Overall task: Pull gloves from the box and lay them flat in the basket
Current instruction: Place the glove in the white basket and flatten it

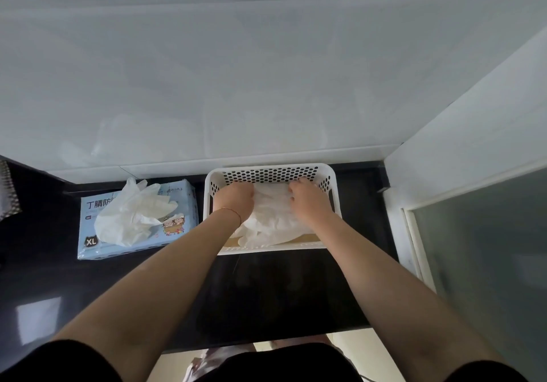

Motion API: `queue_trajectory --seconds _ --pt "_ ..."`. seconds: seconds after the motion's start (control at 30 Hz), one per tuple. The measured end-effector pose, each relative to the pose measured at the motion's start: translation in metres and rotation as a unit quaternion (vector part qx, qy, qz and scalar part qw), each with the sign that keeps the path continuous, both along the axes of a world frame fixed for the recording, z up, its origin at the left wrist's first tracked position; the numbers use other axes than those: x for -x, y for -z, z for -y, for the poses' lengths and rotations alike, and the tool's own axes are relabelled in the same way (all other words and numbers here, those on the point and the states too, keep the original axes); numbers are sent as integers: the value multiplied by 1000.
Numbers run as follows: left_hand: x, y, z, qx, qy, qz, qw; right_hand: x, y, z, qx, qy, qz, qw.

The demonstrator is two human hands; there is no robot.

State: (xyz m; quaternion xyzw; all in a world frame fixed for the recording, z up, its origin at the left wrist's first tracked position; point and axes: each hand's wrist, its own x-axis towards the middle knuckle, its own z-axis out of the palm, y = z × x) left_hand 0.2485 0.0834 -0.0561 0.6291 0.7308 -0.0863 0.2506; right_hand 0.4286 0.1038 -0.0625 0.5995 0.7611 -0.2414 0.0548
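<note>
A white perforated basket (270, 171) stands on the black counter against the wall. Several white gloves (272, 219) lie in it. Both my hands are inside the basket on top of the gloves: my left hand (235, 199) at the left, my right hand (307, 199) at the right, fingers bent down onto the top glove's far end. Whether they pinch it or only press it is hidden. A light-blue glove box (88, 233) marked XL lies to the basket's left, with a white glove (130, 213) hanging out of its opening.
The black counter (266, 293) runs along a white tiled wall (266, 71). A white wall and a frosted glass door frame (414, 233) close off the right side. A grey cloth-like object (9, 195) sits at the far left edge.
</note>
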Motion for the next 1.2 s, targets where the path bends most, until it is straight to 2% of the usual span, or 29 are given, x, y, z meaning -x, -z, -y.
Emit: queue_trajectory --seconds 0.27,0.5,0.67,0.77,0.97,1.1,1.2 --pt "2 3 3 -41 -50 29 997 5 7 1 -60 -3 18 998" --pt "3 -1 4 -57 -72 57 994 7 10 1 -31 21 20 999" --pt "3 1 9 -45 -72 97 992 6 11 3 11 5 -64 998" --pt "5 1 10 -9 -38 81 996 9 15 5 34 -19 -54 998" --pt "9 4 10 -1 -49 40 998 12 14 5 -1 26 -72 997" --pt "6 2 8 -29 -57 22 998 11 10 4 -20 35 -74 996" --pt "5 -2 10 -77 -75 45 993 14 6 4 -54 58 -87 993"
